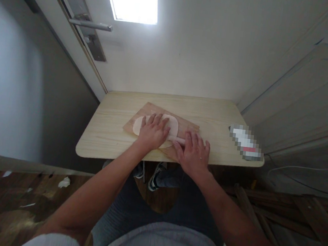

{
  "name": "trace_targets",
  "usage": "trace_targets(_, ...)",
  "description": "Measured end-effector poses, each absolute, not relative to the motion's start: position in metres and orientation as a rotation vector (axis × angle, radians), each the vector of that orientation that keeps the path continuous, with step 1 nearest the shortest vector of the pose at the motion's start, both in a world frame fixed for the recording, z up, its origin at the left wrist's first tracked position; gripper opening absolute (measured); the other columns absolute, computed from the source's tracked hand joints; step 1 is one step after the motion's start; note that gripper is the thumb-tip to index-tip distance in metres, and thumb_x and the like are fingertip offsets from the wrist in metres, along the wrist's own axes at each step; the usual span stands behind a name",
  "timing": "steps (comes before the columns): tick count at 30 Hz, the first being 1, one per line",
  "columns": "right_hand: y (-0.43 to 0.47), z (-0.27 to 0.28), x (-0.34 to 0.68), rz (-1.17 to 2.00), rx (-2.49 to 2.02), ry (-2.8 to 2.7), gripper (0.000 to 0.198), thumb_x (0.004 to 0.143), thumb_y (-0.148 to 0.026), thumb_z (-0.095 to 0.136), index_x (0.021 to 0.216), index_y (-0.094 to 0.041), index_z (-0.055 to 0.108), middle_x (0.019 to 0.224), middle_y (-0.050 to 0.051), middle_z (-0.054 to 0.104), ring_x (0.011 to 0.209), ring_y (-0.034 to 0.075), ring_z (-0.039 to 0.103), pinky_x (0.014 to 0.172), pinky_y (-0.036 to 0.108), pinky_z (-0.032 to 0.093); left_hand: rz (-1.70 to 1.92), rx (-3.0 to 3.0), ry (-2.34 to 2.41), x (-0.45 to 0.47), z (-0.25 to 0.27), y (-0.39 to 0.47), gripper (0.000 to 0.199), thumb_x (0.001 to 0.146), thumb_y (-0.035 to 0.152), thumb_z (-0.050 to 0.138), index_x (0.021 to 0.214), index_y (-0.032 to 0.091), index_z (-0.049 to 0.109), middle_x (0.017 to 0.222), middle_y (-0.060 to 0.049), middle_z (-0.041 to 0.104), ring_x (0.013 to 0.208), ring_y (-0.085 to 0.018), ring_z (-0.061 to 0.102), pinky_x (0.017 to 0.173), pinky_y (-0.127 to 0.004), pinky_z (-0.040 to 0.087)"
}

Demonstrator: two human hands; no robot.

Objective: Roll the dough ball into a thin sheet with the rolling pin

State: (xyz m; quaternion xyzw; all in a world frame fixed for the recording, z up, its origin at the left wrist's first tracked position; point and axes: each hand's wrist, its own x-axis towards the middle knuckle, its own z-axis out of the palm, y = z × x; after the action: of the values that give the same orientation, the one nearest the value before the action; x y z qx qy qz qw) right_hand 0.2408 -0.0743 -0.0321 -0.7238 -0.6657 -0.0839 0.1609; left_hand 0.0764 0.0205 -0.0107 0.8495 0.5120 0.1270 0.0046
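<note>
A pale, flat sheet with rounded ends, like rolled-out dough (174, 125), lies on a wooden board (149, 108). My left hand (154, 132) rests flat on this sheet, its fingers spread and pointing away from me. Along the sheet's lower right side, a pale rod that looks like a rolling pin (179, 140) sticks out from under my right hand (194, 152). The right fingers lie over the rod and the thumb is on its near side. My palm hides much of the rod, and the left hand covers part of the sheet.
The board sits askew on a light wooden table (106, 132) against a white door with a metal handle (92, 25). A pixelated flat object (246, 143) lies at the table's right end. Wooden slats (286, 216) and cables (303, 168) are at right. Scraps (64, 182) litter the floor.
</note>
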Motion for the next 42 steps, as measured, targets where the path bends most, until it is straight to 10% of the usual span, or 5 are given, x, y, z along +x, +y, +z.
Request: trace_targets(42, -0.006, -0.02, 0.264, -0.132, -2.249, -1.867, 0.064, 0.103, -0.059, 0.024, 0.152, -0.022, 0.044, 0.155, 0.014, 0.046, 0.142, 0.038, 0.035, 0.114, 0.071, 0.016, 0.223, 2.611, 1.484, 0.102, -0.013, 0.095, 0.057, 0.103, 0.05, 0.024, 0.153, 0.027, 0.04, 0.159, -0.011, 0.041, 0.145, -0.036, 0.034, 0.111, -0.066, 0.03)
